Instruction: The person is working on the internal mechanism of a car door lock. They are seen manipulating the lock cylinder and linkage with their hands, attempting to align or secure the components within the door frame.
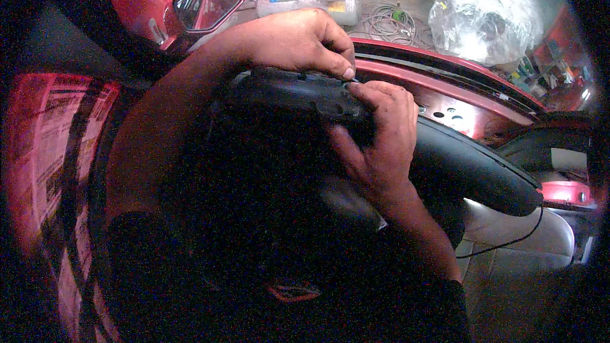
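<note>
A black trim panel (pixel 289 95) with clip slots along its edge lies in front of me, close to the red door frame. My left hand (pixel 295 41) reaches over its far edge, fingers curled down and the thumb tip pressed in at the panel's right corner. Whatever is pinched there is too small to make out. My right hand (pixel 387 133) grips the panel's right end, with the thumb on the near side and the fingers over the top edge. The two hands nearly meet at that corner. Deep shadow hides the lower part of the panel.
A red side mirror (pixel 208 0) stands far left. Beyond the door are an air compressor (pixel 308 3), a coiled hose (pixel 391 25) and bundled clear plastic sheeting (pixel 486 13). At right, a long black panel (pixel 476 159) trails a black cord (pixel 508 244) over a grey seat (pixel 546 238).
</note>
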### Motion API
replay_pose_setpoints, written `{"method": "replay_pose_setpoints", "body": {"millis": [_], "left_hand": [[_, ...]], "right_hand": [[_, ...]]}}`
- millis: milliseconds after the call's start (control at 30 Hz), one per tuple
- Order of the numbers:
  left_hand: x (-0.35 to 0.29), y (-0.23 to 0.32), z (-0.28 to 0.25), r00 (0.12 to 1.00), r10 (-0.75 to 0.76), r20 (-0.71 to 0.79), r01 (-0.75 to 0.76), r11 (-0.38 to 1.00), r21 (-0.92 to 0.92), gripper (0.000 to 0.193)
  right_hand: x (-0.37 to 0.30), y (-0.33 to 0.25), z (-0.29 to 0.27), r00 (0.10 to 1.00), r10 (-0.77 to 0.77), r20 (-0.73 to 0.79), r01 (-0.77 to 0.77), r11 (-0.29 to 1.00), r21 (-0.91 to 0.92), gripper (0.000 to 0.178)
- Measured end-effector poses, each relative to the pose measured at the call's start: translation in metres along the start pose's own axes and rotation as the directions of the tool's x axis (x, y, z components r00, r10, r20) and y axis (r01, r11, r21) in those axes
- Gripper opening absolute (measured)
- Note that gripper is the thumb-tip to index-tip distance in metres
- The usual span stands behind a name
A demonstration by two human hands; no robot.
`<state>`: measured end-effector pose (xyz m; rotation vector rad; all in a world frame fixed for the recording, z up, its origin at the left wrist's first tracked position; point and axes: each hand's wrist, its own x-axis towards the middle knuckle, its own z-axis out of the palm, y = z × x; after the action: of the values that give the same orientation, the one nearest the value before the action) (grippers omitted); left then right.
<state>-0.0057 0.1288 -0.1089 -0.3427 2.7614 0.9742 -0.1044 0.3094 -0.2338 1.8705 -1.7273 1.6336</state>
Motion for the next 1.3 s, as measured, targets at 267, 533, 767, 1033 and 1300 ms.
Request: {"method": "replay_pose_setpoints", "body": {"millis": [267, 533, 767, 1033, 1300], "left_hand": [[0.007, -0.013, -0.001, 1.0, 0.027, 0.014, -0.028, 0.999, 0.037, 0.031], [0.008, -0.02, -0.006, 1.0, 0.012, 0.008, -0.012, 1.0, 0.005, 0.028], [0.01, -0.02, -0.006, 0.999, -0.04, 0.014, 0.04, 0.999, 0.003, 0.029], [0.008, -0.017, -0.002, 1.0, 0.018, 0.006, -0.018, 0.999, 0.047, 0.032], [0.003, -0.019, -0.001, 0.999, -0.051, -0.003, 0.051, 0.998, -0.038, 0.031]], "right_hand": [[0.006, 0.004, -0.006, 0.998, -0.022, 0.062, 0.02, 0.999, 0.047, 0.063], [0.008, 0.003, -0.011, 0.997, 0.001, 0.084, -0.009, 0.995, 0.099, 0.055], [0.007, 0.005, -0.008, 1.0, 0.004, -0.003, -0.003, 0.993, 0.119, 0.05], [0.01, -0.005, 0.008, 0.99, 0.093, -0.107, -0.089, 0.995, 0.037, 0.067], [0.012, 0.0, -0.005, 0.999, -0.04, -0.006, 0.04, 0.994, 0.1, 0.055]]}}
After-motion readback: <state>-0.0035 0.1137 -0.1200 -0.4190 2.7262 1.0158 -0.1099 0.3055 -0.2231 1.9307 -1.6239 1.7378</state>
